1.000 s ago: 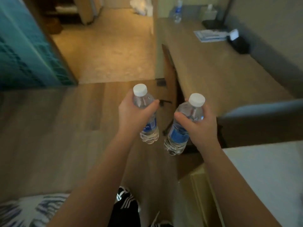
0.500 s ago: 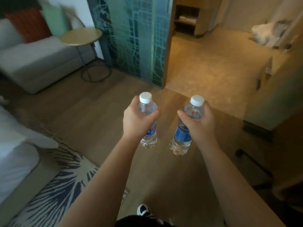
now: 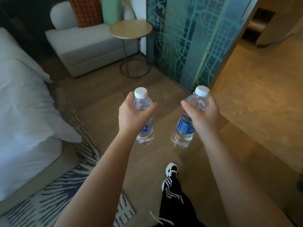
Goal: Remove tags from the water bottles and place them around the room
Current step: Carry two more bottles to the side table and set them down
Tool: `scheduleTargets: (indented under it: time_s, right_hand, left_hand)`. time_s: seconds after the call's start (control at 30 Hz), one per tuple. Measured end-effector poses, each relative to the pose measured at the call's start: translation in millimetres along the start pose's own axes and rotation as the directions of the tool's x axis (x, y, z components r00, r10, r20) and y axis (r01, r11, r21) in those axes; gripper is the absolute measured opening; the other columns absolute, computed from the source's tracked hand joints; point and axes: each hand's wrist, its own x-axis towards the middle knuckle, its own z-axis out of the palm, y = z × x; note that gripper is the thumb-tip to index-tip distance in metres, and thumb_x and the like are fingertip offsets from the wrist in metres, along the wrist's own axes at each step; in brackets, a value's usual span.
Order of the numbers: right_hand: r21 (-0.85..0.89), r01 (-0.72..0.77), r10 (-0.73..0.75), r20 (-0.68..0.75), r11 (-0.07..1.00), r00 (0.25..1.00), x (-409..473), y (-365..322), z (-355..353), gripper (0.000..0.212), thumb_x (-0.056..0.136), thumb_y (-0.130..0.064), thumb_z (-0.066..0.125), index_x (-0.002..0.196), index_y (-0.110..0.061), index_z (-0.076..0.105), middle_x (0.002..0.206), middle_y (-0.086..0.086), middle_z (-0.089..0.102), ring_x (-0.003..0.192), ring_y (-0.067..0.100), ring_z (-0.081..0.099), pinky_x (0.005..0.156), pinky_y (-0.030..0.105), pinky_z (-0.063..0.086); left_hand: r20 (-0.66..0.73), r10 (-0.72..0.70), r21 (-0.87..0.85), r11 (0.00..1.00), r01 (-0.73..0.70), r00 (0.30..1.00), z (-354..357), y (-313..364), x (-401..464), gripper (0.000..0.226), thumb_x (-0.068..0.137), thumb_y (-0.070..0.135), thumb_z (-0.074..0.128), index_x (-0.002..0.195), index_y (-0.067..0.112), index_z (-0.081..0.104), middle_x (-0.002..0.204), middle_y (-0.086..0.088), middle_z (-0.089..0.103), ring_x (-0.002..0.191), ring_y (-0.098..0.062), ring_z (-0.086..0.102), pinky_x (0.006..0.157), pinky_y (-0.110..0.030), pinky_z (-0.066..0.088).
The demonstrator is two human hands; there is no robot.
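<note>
I hold two clear plastic water bottles with white caps and blue labels, both upright above the wooden floor. My left hand (image 3: 132,115) grips the left water bottle (image 3: 142,102) around its upper body. My right hand (image 3: 204,115) grips the right water bottle (image 3: 184,128) just below its shoulder; this bottle leans slightly. No tag is visible on either bottle.
A small round side table (image 3: 130,29) stands ahead beside a white sofa (image 3: 88,46) with cushions. A white bed (image 3: 21,102) fills the left, with a patterned rug (image 3: 49,194) under it. A teal patterned partition (image 3: 193,41) rises ahead right, with a tiled hallway (image 3: 262,89) past it.
The view has swung left, away from the desk, towards the sofa, side table and bed. Both hands keep their bottles in front of me, now a little wider apart.
</note>
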Motion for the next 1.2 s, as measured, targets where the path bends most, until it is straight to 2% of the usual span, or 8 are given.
scheduleTargets:
  time_s: [0.2, 0.37, 0.5, 0.63, 0.77, 0.87, 1.1, 1.2]
  right_hand:
    - [0.025, 0.023, -0.026, 0.103, 0.999, 0.994, 150, 34, 58, 0.033, 0.069, -0.035, 0.079, 0.094, -0.036, 0.059, 0.084, -0.031, 0.064, 0.079, -0.01, 0.062, 0.064, 0.004, 0.043]
    - [0.023, 0.06, -0.063, 0.183, 0.998, 0.981, 287, 49, 100, 0.039, 0.065, -0.044, 0.077, 0.098, -0.032, 0.059, 0.089, -0.017, 0.067, 0.082, -0.006, 0.061, 0.066, 0.004, 0.042]
    - [0.036, 0.074, -0.08, 0.215, 0.997, 0.973, 371, 55, 139, 0.046, 0.065, -0.048, 0.076, 0.103, -0.03, 0.059, 0.095, -0.012, 0.067, 0.085, -0.006, 0.061, 0.068, 0.004, 0.043]
    - [0.062, 0.085, -0.1, 0.288, 0.994, 0.952, 433, 62, 181, 0.035, 0.068, -0.043, 0.078, 0.096, -0.041, 0.057, 0.089, -0.027, 0.065, 0.084, -0.008, 0.062, 0.067, 0.005, 0.044]
    - [0.078, 0.069, -0.091, 0.327, 0.995, 0.941, 491, 80, 227, 0.044, 0.068, -0.044, 0.078, 0.107, -0.033, 0.059, 0.095, -0.014, 0.067, 0.088, -0.003, 0.063, 0.071, 0.01, 0.047]
    - [0.08, 0.066, -0.09, 0.34, 0.995, 0.936, 541, 93, 271, 0.047, 0.067, -0.046, 0.077, 0.109, -0.033, 0.059, 0.1, -0.014, 0.066, 0.092, -0.003, 0.062, 0.075, 0.01, 0.048]
    - [0.091, 0.153, -0.176, 0.393, 0.984, 0.902, 688, 85, 393, 0.032, 0.07, -0.044, 0.077, 0.096, -0.042, 0.058, 0.088, -0.024, 0.066, 0.085, -0.003, 0.063, 0.072, 0.009, 0.046]
    - [0.092, 0.157, -0.181, 0.413, 0.983, 0.893, 746, 78, 438, 0.038, 0.07, -0.045, 0.077, 0.102, -0.035, 0.059, 0.093, -0.015, 0.067, 0.089, 0.003, 0.065, 0.077, 0.016, 0.049]
  left_hand:
    - [-0.086, -0.061, 0.037, 0.997, 0.064, 0.994, 59, -16, 133, 0.032, 0.069, 0.037, 0.079, 0.086, 0.023, 0.055, 0.079, 0.01, 0.064, 0.078, -0.007, 0.065, 0.074, -0.04, 0.058]
    - [-0.156, -0.096, 0.025, 0.995, 0.101, 0.983, 104, -12, 253, 0.039, 0.068, 0.041, 0.078, 0.089, 0.018, 0.054, 0.084, 0.001, 0.066, 0.083, -0.019, 0.067, 0.076, -0.049, 0.058]
    - [-0.22, -0.096, 0.02, 0.994, 0.103, 0.971, 124, -13, 329, 0.044, 0.066, 0.046, 0.076, 0.092, 0.019, 0.054, 0.086, 0.003, 0.066, 0.084, -0.017, 0.067, 0.075, -0.045, 0.059]
    - [-0.258, -0.104, 0.021, 0.993, 0.113, 0.961, 136, -24, 398, 0.041, 0.066, 0.049, 0.076, 0.091, 0.026, 0.053, 0.084, 0.012, 0.064, 0.082, -0.009, 0.066, 0.069, -0.032, 0.059]
    - [-0.269, -0.096, 0.018, 0.994, 0.105, 0.958, 147, -40, 472, 0.035, 0.066, 0.049, 0.076, 0.088, 0.035, 0.052, 0.084, 0.014, 0.063, 0.081, -0.005, 0.065, 0.065, -0.021, 0.052]
    - [-0.273, -0.082, 0.016, 0.996, 0.09, 0.958, 152, -54, 535, 0.032, 0.066, 0.048, 0.076, 0.082, 0.04, 0.049, 0.082, 0.014, 0.063, 0.079, 0.002, 0.064, 0.063, -0.016, 0.049]
    - [-0.242, -0.096, -0.021, 0.995, 0.094, 0.966, 154, -78, 712, 0.034, 0.069, 0.039, 0.078, 0.09, 0.022, 0.057, 0.084, 0.007, 0.066, 0.082, -0.01, 0.066, 0.075, -0.039, 0.059]
    - [-0.228, -0.078, 0.004, 0.997, 0.081, 0.971, 155, -80, 785, 0.034, 0.067, 0.039, 0.078, 0.089, 0.023, 0.056, 0.081, 0.009, 0.065, 0.079, -0.007, 0.063, 0.07, -0.033, 0.057]
